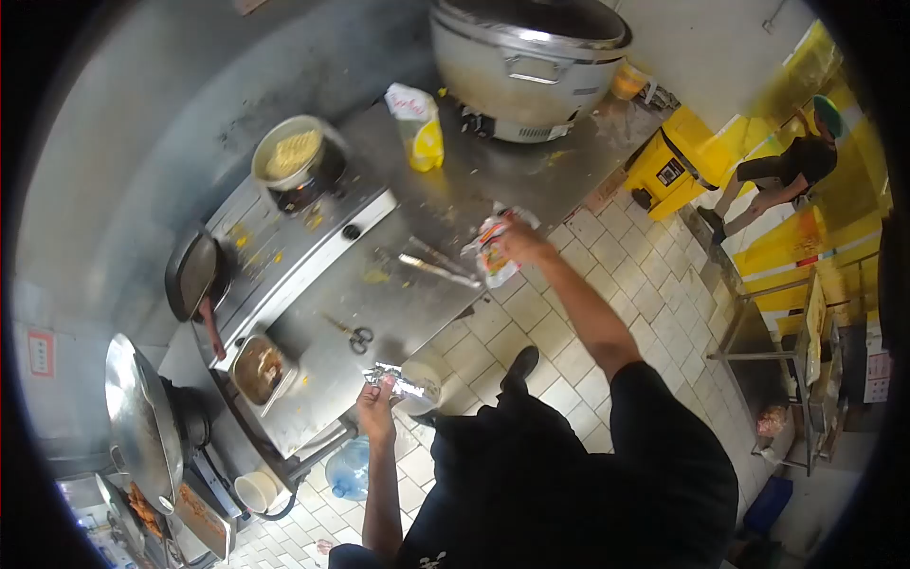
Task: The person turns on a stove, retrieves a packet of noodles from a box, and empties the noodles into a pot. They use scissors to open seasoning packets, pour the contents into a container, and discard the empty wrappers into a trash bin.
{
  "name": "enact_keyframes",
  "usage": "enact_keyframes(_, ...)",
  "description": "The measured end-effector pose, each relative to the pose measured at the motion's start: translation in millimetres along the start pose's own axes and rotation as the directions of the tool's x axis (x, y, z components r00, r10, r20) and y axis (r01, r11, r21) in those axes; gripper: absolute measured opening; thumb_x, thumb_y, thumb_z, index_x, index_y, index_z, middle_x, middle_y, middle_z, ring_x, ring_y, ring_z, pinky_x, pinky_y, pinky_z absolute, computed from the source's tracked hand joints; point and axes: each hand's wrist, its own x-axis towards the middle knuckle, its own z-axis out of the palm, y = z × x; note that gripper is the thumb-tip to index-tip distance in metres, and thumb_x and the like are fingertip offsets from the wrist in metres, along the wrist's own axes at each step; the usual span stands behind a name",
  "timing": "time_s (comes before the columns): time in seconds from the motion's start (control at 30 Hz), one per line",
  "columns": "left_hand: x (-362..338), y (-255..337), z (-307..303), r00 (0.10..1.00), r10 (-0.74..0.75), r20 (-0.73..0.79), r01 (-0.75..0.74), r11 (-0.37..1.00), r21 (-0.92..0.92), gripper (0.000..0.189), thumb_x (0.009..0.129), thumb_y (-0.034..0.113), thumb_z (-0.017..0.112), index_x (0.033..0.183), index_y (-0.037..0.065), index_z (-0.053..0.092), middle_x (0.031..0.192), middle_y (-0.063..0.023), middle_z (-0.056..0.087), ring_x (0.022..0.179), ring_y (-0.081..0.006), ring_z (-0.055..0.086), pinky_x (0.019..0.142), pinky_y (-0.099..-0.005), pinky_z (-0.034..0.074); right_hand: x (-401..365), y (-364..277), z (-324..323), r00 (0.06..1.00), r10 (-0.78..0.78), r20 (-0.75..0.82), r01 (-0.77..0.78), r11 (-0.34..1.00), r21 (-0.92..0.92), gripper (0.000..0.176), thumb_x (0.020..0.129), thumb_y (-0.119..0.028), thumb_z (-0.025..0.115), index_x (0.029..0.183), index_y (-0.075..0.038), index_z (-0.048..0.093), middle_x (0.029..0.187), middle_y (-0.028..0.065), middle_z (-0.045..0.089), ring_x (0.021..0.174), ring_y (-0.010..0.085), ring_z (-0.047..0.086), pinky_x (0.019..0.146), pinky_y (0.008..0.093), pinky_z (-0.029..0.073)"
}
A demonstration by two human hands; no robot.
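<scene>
Near the counter's front edge, my left hand [375,396] is closed on a shiny silver packet [406,387]. My right arm reaches out over the counter, and my right hand [519,241] grips a crumpled red-and-white plastic wrapper [491,254]. Beside that wrapper lie metal tongs [439,270] on the steel counter [408,308]. A pair of scissors [353,333] rests between the tongs and a metal tray [258,368] with brown food and a utensil in it. Farther back stands a yellow-and-white bag [417,128].
A pot of noodles [292,156] sits over a burner, with a frying pan [196,275] nearby. A large cooker [531,71] stands at the back. At left is a wok [142,417]; a water bottle [348,469] is below the counter. Another person [791,161] is beyond a yellow bin [668,161].
</scene>
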Motion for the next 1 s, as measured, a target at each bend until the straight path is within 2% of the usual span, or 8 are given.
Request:
enact_keyframes(0.1, 12.0, -18.8, 68.7, 0.999, 0.030, 0.043, -0.034, 0.994, 0.105, 0.013, 0.093, 0.019, 0.064, 0.099, 0.007, 0.065, 0.085, 0.0004, 0.067, 0.073, -0.0074, 0.062, 0.064, -0.0280, 0.055, -20.3, 6.4, -10.0, 0.996, 0.031, -0.079, -0.014, 0.979, 0.203, 0.013, 0.080, -0.011, 0.063, 0.091, -0.011, 0.070, 0.112, 0.0164, 0.060, 0.109, 0.0293, 0.057, 0.090, 0.0417, 0.048)
enact_keyframes(0.2, 7.5, -17.1, 162.4, 0.997, -0.022, 0.080, 0.017, 0.998, 0.068, 0.013, 0.094, 0.018, 0.061, 0.102, 0.008, 0.064, 0.084, -0.0014, 0.068, 0.075, -0.0096, 0.065, 0.065, -0.0272, 0.055, -76.3, 19.9, 17.0, 0.926, 0.272, -0.261, -0.037, 0.755, 0.655, 0.013, 0.080, -0.003, 0.064, 0.093, -0.005, 0.064, 0.095, 0.0152, 0.059, 0.093, 0.0323, 0.060, 0.079, 0.0415, 0.050)
enact_keyframes(0.37, 20.8, -44.0, 293.1, 0.972, -0.100, 0.214, 0.092, 0.995, 0.048, 0.013, 0.095, 0.017, 0.060, 0.104, 0.008, 0.063, 0.086, -0.0022, 0.068, 0.076, -0.0111, 0.065, 0.064, -0.0275, 0.055, -201.2, 95.3, 48.0, 0.671, 0.711, -0.210, -0.050, 0.326, 0.944, 0.016, 0.086, -0.009, 0.069, 0.098, -0.003, 0.060, 0.089, 0.0119, 0.063, 0.080, 0.0211, 0.065, 0.071, 0.0321, 0.054)
enact_keyframes(0.47, 41.9, -48.5, 392.6, 0.939, -0.202, 0.279, 0.162, 0.974, 0.159, 0.016, 0.092, 0.015, 0.064, 0.105, 0.006, 0.062, 0.094, -0.0023, 0.065, 0.079, -0.0108, 0.062, 0.067, -0.0281, 0.055, -262.4, 202.3, 87.8, 0.433, 0.888, 0.152, -0.220, -0.059, 0.974, 0.016, 0.089, -0.016, 0.068, 0.096, -0.002, 0.064, 0.088, 0.0086, 0.068, 0.075, 0.0148, 0.066, 0.072, 0.0293, 0.054)
enact_keyframes(0.63, 98.5, -85.6, 568.9, 0.840, -0.240, 0.487, 0.121, 0.957, 0.264, 0.020, 0.091, 0.019, 0.068, 0.104, 0.006, 0.062, 0.087, -0.0003, 0.063, 0.075, -0.0100, 0.061, 0.064, -0.0274, 0.057, -380.4, 364.8, 152.7, 0.126, 0.989, 0.081, -0.138, -0.063, 0.988, 0.023, 0.086, -0.012, 0.070, 0.104, 0.001, 0.064, 0.096, 0.0119, 0.070, 0.088, 0.0189, 0.068, 0.078, 0.0314, 0.054)
enact_keyframes(0.73, 137.9, -112.6, 684.4, 0.768, -0.273, 0.580, 0.132, 0.953, 0.274, 0.024, 0.090, 0.018, 0.068, 0.106, 0.003, 0.061, 0.094, -0.0034, 0.064, 0.081, -0.0116, 0.062, 0.067, -0.0275, 0.055, -433.1, 422.2, 129.5, 0.015, 0.994, 0.109, -0.532, -0.084, 0.843, 0.028, 0.083, -0.024, 0.070, 0.097, 0.001, 0.068, 0.088, 0.0151, 0.070, 0.083, 0.0217, 0.067, 0.075, 0.0336, 0.052)
enact_keyframes(0.9, 176.3, -131.1, 881.7, 0.662, -0.357, 0.659, 0.129, 0.920, 0.370, 0.029, 0.088, 0.021, 0.070, 0.109, 0.003, 0.060, 0.097, -0.0050, 0.065, 0.087, -0.0138, 0.063, 0.071, -0.0288, 0.055, -467.2, 486.7, 113.1, -0.237, 0.926, 0.294, -0.400, -0.368, 0.839, 0.026, 0.084, -0.020, 0.071, 0.099, 0.001, 0.068, 0.085, 0.0054, 0.068, 0.077, 0.0124, 0.060, 0.069, 0.0290, 0.049)
enact_keyframes(1.0, 189.1, -132.9, 985.1, 0.584, -0.383, 0.715, 0.120, 0.912, 0.391, 0.032, 0.087, 0.023, 0.072, 0.109, 0.003, 0.061, 0.096, -0.0051, 0.065, 0.086, -0.0148, 0.065, 0.069, -0.0302, 0.056, -458.7, 534.0, 95.2, -0.248, 0.922, 0.298, -0.223, -0.354, 0.908, 0.017, 0.086, -0.014, 0.066, 0.094, 0.001, 0.067, 0.093, 0.0068, 0.067, 0.087, 0.0138, 0.060, 0.079, 0.0297, 0.047)
